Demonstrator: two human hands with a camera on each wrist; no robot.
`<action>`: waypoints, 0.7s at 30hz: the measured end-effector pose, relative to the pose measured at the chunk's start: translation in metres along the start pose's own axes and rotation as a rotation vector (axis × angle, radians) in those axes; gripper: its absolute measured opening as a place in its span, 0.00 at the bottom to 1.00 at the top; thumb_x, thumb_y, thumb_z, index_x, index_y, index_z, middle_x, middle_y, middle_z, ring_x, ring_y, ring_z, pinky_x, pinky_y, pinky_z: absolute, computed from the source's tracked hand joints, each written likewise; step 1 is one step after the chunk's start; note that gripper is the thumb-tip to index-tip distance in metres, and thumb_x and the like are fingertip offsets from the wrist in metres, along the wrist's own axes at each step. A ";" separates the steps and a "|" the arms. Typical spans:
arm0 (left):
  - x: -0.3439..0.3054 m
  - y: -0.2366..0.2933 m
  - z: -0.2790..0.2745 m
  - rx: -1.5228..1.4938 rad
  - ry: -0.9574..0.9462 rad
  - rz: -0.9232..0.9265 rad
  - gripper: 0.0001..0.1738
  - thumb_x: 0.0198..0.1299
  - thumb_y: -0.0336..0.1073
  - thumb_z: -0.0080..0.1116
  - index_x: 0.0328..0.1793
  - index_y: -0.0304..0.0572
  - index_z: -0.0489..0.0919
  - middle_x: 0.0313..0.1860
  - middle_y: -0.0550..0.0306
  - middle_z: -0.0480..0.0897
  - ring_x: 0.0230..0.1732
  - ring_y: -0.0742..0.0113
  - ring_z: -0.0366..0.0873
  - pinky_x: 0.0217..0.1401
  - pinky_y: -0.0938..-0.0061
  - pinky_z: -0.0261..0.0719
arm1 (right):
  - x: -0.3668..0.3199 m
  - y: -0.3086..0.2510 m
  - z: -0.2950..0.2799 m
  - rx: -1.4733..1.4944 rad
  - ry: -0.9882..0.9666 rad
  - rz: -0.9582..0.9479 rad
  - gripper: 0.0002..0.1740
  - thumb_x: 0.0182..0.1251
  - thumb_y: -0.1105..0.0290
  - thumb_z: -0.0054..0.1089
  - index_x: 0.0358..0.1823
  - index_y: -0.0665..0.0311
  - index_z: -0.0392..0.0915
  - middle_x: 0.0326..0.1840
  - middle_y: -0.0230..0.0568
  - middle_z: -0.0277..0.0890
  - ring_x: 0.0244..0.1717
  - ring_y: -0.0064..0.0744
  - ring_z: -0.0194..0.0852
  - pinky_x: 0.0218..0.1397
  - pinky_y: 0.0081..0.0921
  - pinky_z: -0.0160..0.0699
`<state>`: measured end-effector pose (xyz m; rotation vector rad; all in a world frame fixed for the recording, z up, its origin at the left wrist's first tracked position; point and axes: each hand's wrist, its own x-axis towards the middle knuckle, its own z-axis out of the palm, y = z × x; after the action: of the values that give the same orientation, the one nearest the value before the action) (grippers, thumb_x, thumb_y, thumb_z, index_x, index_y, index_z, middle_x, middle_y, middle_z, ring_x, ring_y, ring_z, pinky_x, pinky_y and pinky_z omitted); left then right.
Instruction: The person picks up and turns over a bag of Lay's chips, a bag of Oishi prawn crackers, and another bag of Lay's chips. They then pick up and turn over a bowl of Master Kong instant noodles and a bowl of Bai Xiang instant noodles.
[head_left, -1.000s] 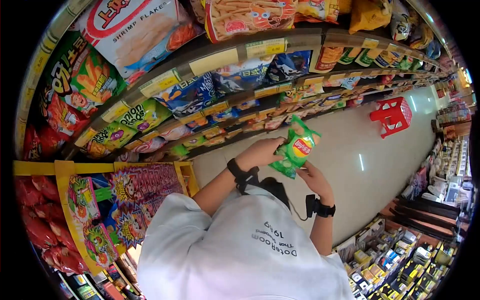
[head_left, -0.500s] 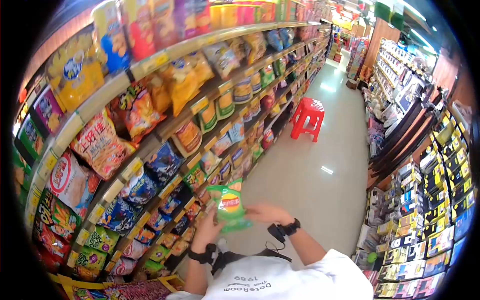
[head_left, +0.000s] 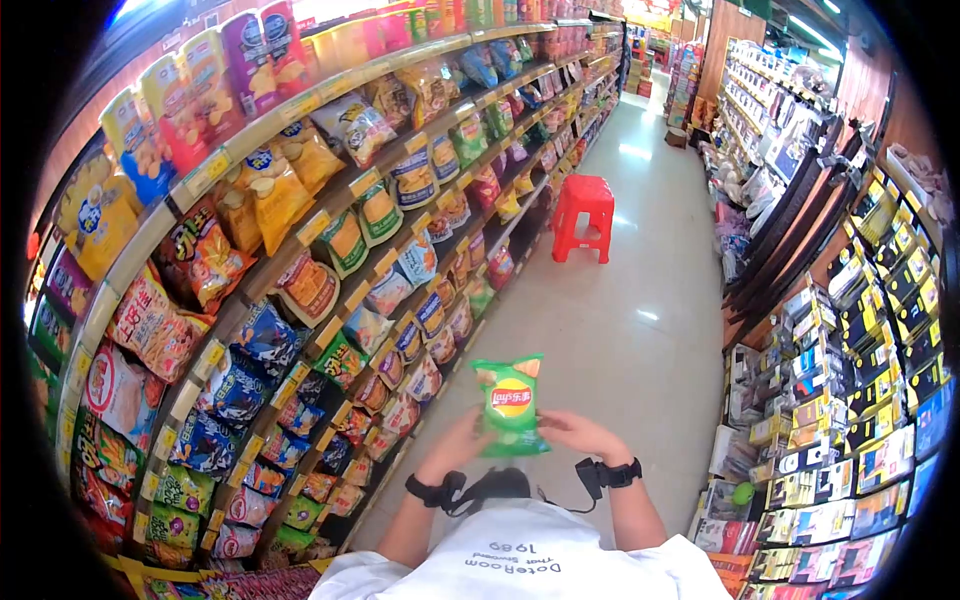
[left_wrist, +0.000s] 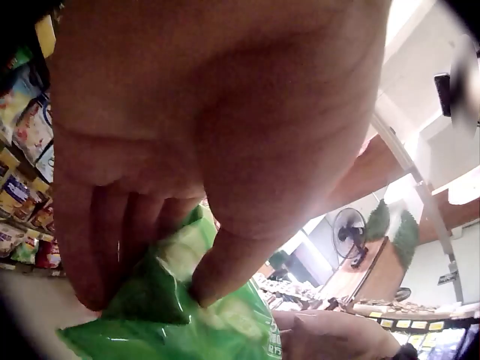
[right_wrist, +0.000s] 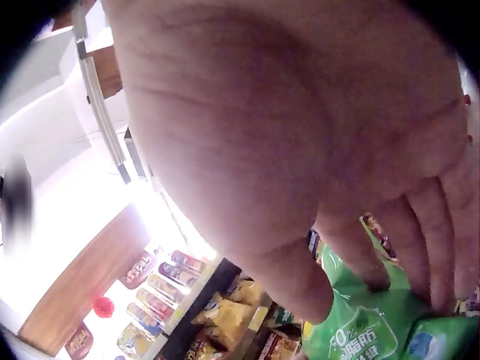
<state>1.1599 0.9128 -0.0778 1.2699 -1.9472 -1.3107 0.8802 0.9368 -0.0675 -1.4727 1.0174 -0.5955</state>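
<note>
Snack shelves [head_left: 250, 130] run along the left wall, packed with bags in yellow, red, blue and green, and yellow price tags line each shelf edge. Low in the middle of the head view, the left hand [head_left: 455, 445] reaches up from a wrist with a black strap [head_left: 430, 492]. Its fingers and thumb are curled, pinching the lower left edge of a green bag [head_left: 510, 405]. The left wrist view shows the thumb pressed into the foil on one side and the fingers folded on the other. The bag stands upright in the air between the two hands, above the floor [head_left: 620, 330] and just right of the lowest shelves, with its red and yellow logo facing the head camera. The right hand [head_left: 580, 435], also strapped at the wrist, grips the lower right edge of the bag. The right wrist view shows its fingers bent over the green foil, with the thumb set against them. Further up the aisle a red stool [head_left: 583, 215] stands on the floor near the shelves. Racks [head_left: 880, 380] of small yellow and black packs fill the right side.
</note>
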 end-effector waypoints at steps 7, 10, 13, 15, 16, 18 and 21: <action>0.109 0.026 0.033 0.080 -0.129 0.110 0.35 0.65 0.39 0.66 0.75 0.35 0.68 0.53 0.43 0.84 0.47 0.58 0.83 0.50 0.67 0.82 | -0.017 0.028 -0.070 0.070 0.175 0.047 0.27 0.78 0.64 0.57 0.74 0.66 0.67 0.57 0.41 0.82 0.55 0.30 0.80 0.61 0.29 0.77; 0.167 0.033 0.051 0.100 -0.142 0.153 0.34 0.64 0.38 0.66 0.74 0.36 0.69 0.51 0.42 0.84 0.48 0.53 0.84 0.51 0.64 0.82 | -0.013 0.027 -0.119 0.076 0.217 0.106 0.28 0.77 0.64 0.58 0.74 0.66 0.67 0.56 0.39 0.82 0.55 0.28 0.79 0.61 0.28 0.77; 0.221 0.042 0.066 0.060 -0.071 0.213 0.32 0.62 0.39 0.67 0.72 0.41 0.71 0.48 0.41 0.85 0.47 0.48 0.85 0.51 0.59 0.81 | 0.005 0.036 -0.169 0.084 0.276 0.119 0.29 0.77 0.64 0.59 0.74 0.66 0.67 0.57 0.39 0.81 0.55 0.28 0.79 0.61 0.28 0.77; 0.251 0.057 0.066 0.027 -0.130 0.144 0.34 0.62 0.38 0.66 0.73 0.40 0.69 0.52 0.41 0.84 0.51 0.48 0.84 0.55 0.60 0.80 | 0.016 0.037 -0.199 0.088 0.304 0.133 0.30 0.76 0.64 0.60 0.75 0.66 0.66 0.57 0.39 0.81 0.56 0.28 0.78 0.61 0.28 0.77; 0.267 0.066 0.063 0.010 -0.156 0.111 0.34 0.62 0.38 0.66 0.74 0.39 0.69 0.54 0.40 0.84 0.53 0.47 0.84 0.57 0.60 0.80 | 0.022 0.032 -0.215 0.081 0.312 0.149 0.30 0.76 0.64 0.60 0.75 0.65 0.66 0.58 0.39 0.80 0.56 0.28 0.78 0.62 0.28 0.76; 0.291 0.083 0.061 -0.051 -0.176 0.211 0.36 0.62 0.37 0.66 0.75 0.37 0.67 0.58 0.39 0.82 0.58 0.47 0.82 0.62 0.60 0.78 | 0.030 0.025 -0.242 0.097 0.326 0.168 0.30 0.76 0.65 0.60 0.76 0.66 0.65 0.59 0.40 0.80 0.57 0.28 0.78 0.62 0.28 0.76; 0.338 0.091 0.064 -0.091 -0.216 0.261 0.38 0.62 0.37 0.66 0.76 0.35 0.65 0.63 0.38 0.79 0.64 0.46 0.78 0.68 0.61 0.74 | 0.042 0.027 -0.280 0.164 0.352 0.139 0.31 0.77 0.67 0.59 0.77 0.68 0.64 0.62 0.41 0.78 0.59 0.29 0.76 0.63 0.29 0.76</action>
<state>0.9150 0.6555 -0.0615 0.8265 -2.0885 -1.4302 0.6602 0.7580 -0.0511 -1.1655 1.2986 -0.8359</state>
